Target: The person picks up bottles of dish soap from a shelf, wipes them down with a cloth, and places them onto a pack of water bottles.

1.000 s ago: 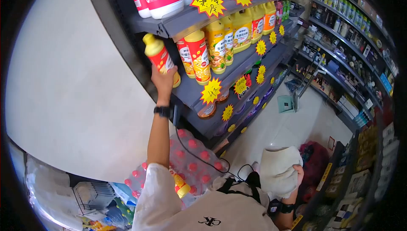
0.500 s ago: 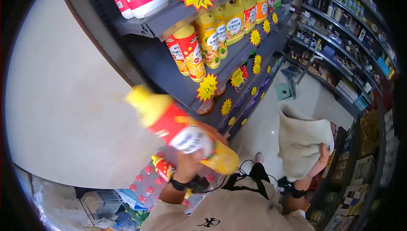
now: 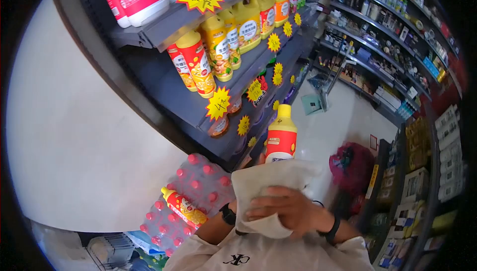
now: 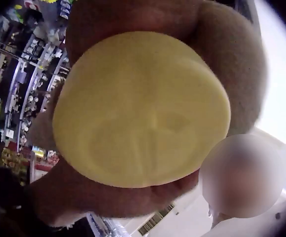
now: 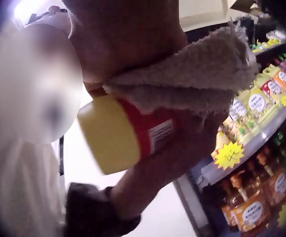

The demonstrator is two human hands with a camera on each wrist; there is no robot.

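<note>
Now | gripping bottle (image 3: 281, 135) in left fingers (image 5: 190, 143), pointing cap (image 3: 284, 110) away from shirt (image 3: 268, 255) | grasping cloth (image 3: 256, 179) with right fingers (image 3: 268, 204), over bottle's near half

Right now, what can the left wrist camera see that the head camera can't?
Only the left wrist view shows the held bottle's bottom and what looks like a ceiling vent.

Only the head view shows another bottle lying on the red-capped pack, plus the shirt's letters.

Both show part of the held bottle and the far shelves.
</note>
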